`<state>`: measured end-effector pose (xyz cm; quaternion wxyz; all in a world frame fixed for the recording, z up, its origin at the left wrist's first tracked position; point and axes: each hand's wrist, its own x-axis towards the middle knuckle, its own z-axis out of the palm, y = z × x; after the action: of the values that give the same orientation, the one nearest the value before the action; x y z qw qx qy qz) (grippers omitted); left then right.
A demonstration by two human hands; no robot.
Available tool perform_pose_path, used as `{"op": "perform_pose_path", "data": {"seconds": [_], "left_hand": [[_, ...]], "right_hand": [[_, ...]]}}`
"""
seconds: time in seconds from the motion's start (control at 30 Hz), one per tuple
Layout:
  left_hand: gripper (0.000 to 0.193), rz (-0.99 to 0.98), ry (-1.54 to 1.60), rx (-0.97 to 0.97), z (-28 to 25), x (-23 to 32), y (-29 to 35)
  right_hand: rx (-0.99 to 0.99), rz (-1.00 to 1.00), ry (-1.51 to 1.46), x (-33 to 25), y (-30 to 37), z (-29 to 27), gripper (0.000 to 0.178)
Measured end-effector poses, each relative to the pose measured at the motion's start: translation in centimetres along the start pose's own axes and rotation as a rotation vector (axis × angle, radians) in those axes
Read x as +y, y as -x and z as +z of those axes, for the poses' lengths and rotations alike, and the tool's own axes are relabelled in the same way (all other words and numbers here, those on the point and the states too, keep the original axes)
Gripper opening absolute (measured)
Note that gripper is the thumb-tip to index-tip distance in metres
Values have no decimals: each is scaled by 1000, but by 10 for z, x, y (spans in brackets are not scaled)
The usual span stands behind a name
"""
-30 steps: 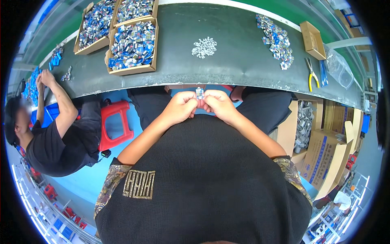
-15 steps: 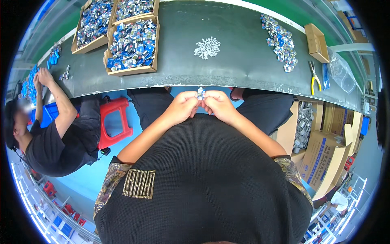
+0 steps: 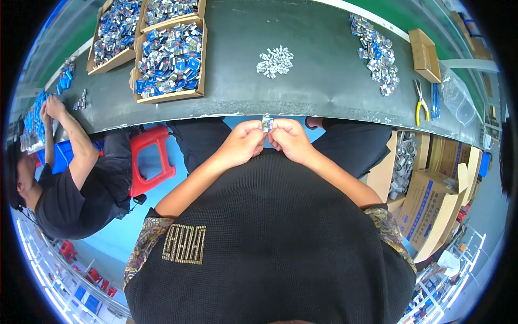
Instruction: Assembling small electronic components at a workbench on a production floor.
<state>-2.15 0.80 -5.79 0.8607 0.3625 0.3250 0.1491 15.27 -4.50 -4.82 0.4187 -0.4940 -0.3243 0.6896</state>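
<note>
My left hand (image 3: 244, 143) and my right hand (image 3: 290, 140) meet just below the near edge of the dark green table (image 3: 324, 70). Between their fingertips they pinch one small silver and blue part (image 3: 267, 123). A little heap of small silver parts (image 3: 275, 60) lies on the table straight ahead. To the far right is a longer pile of silver and blue parts (image 3: 377, 51). Cardboard trays (image 3: 170, 59) full of the same blue and silver parts stand at the far left.
Yellow-handled pliers (image 3: 418, 102) and a small cardboard box (image 3: 424, 47) lie at the table's right end. A person in black (image 3: 65, 189) works at the left, beside a red stool (image 3: 151, 162). Open cartons (image 3: 431, 200) stand on the floor at my right.
The view has shifted slightly. Both hands stay together at the table edge, still pinching the small part.
</note>
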Motion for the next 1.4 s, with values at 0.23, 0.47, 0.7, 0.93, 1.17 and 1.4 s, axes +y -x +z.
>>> {"op": "perform_pose_path", "data": {"seconds": [0.23,0.47,0.7,0.93,1.17,1.4], "left_hand": [[16,4,78,20,9,5,-4],[19,12,51,-49,0,10,-3],[21,85,-433,70,10,51,23],[13,542,-558,442,31,95,56],[31,626,-1436,1083,-28,219,43],[31,328,-1684,1002,-73,256,21]], "right_hand": [[-4,-28,31,4,-2,-5,18],[-29,-34,94,1,-8,-8,17],[-49,-171,455,-29,9,-2,16],[-61,-438,612,-102,14,10,11],[328,-416,531,-115,16,-54,15],[568,-472,390,-119,59,-111,17]]}}
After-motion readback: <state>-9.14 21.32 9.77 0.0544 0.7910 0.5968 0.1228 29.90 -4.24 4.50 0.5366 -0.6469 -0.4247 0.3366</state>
